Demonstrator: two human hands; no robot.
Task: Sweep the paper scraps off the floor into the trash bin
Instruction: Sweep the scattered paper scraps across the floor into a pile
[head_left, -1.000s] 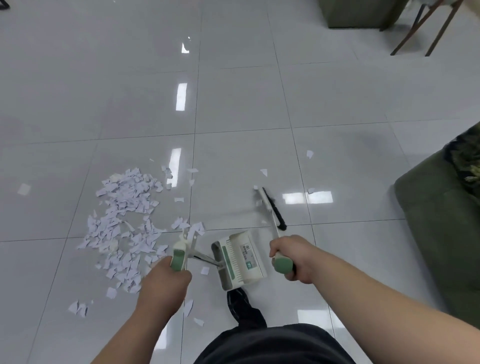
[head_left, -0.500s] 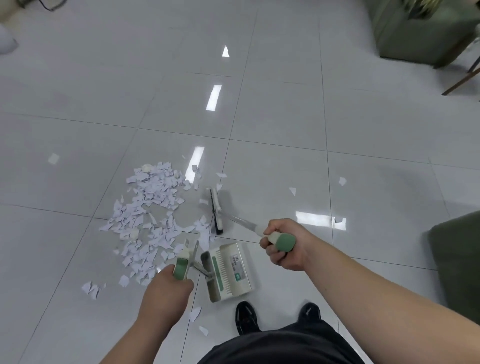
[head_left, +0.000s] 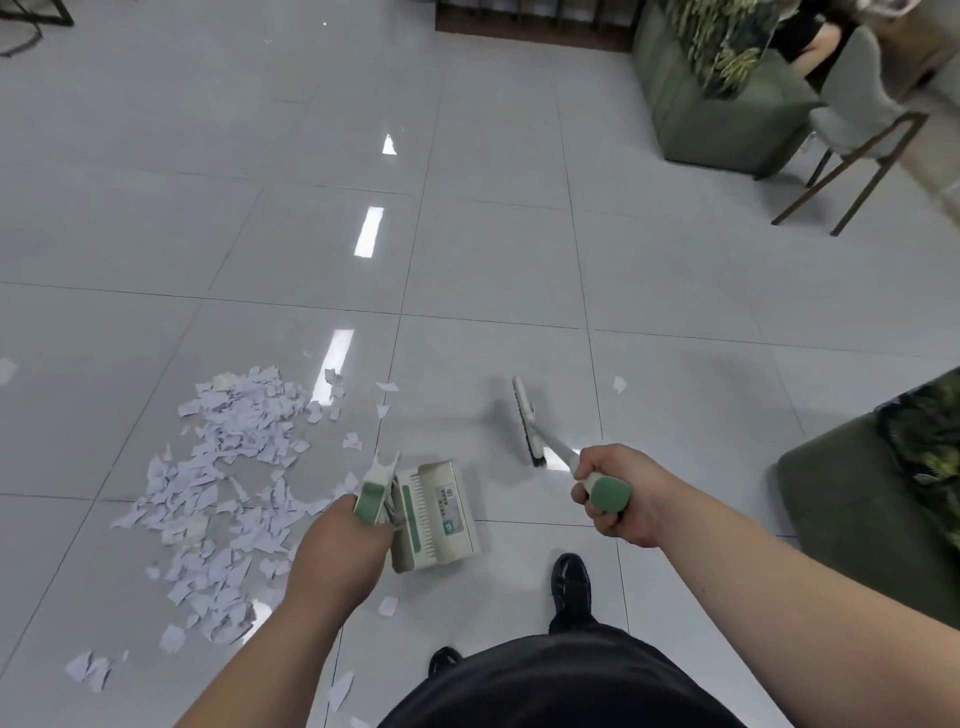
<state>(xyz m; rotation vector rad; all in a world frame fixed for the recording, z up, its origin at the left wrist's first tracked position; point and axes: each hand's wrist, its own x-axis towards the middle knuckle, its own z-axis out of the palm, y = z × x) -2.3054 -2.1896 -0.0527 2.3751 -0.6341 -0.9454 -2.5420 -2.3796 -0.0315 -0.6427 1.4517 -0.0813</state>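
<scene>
Dustpan (head_left: 441, 512): a white label on its body carries print too small to read, and a green patch sits at the label's near corner. A green strip and a row of comb teeth run along the pan's left side. Its long axis runs near to far.

The left hand (head_left: 337, 551) is closed around the dustpan's green grip. The right hand (head_left: 618, 493) is closed around the green end of the broom handle (head_left: 556, 447). The broom head (head_left: 524, 413) rests on the floor (head_left: 675, 291), right of the dustpan, with its long axis running far-left to near-right.

The paper scraps (head_left: 228, 467) lie piled on the floor left of the dustpan. Single pieces lie beyond the broom head and near the person's black shoe (head_left: 571, 587).
</scene>
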